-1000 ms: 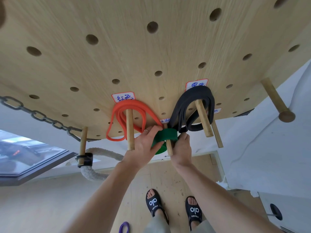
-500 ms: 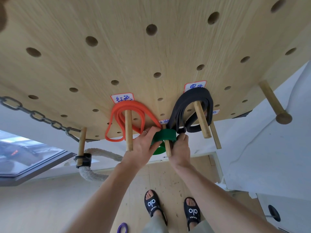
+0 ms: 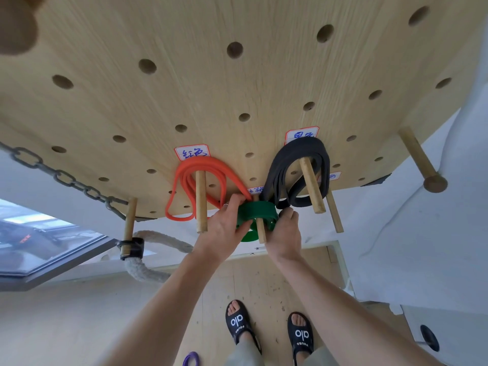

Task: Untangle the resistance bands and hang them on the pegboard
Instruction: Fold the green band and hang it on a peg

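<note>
A green band [image 3: 257,210] is looped over a wooden peg [image 3: 261,229] low on the wooden pegboard [image 3: 184,83]. My left hand [image 3: 223,228] grips its left side and my right hand [image 3: 284,233] pinches its right side. An orange band [image 3: 200,169] hangs coiled on the peg to the left, under a label. A black band [image 3: 287,165] hangs coiled on the peg to the right. A purple band [image 3: 190,359] lies on the floor near my feet.
Bare pegs [image 3: 418,157] stick out at the right of the board and one [image 3: 334,215] just right of the black band. A chain [image 3: 60,178] and a thick rope [image 3: 142,268] hang from a peg at the left. A white wall lies to the right.
Both hands keep hold of the green band on its peg; it sits slightly further onto the peg. The view has shifted a little.
</note>
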Motion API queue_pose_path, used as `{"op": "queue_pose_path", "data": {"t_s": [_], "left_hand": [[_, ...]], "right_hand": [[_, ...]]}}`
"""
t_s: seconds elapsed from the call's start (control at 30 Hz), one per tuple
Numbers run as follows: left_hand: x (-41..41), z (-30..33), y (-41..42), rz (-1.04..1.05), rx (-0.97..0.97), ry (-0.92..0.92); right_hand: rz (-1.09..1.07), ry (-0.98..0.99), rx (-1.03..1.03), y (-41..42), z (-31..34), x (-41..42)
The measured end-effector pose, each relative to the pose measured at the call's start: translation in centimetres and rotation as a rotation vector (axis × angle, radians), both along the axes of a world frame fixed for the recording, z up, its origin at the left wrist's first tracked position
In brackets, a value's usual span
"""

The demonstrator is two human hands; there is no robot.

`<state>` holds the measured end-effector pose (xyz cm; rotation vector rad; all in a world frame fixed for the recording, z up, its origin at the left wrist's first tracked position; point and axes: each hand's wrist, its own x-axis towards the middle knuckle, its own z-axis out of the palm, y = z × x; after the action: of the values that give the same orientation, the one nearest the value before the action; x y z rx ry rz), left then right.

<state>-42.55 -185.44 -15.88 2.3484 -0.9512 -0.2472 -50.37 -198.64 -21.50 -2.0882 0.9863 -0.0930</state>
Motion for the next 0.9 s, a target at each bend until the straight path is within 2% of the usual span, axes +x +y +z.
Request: {"op": "queue_pose_path", "data": {"t_s": [0.23,0.5,0.73,0.9], "left_hand": [[-1.2,0.2,0.4,0.016,0.001,-0.046],[-4.2,0.9,2.5,0.128,0.047,-0.110],[-9.6,-1.2,5.9,0.265,0.120,-0.137],[-14.2,-4.9,10.2,0.381,0.209,-0.010]], "right_hand": [[0.008,0.049,-0.127,-0.2,0.1,-1.9],[0.118,0.114,-0.057,0.0,-0.9,-6.3],[0.348,0.164,-0.041,1.2,-2.1,-8.9],[0.610,0.254,-0.055,3.7,-2.5,-9.9]]}}
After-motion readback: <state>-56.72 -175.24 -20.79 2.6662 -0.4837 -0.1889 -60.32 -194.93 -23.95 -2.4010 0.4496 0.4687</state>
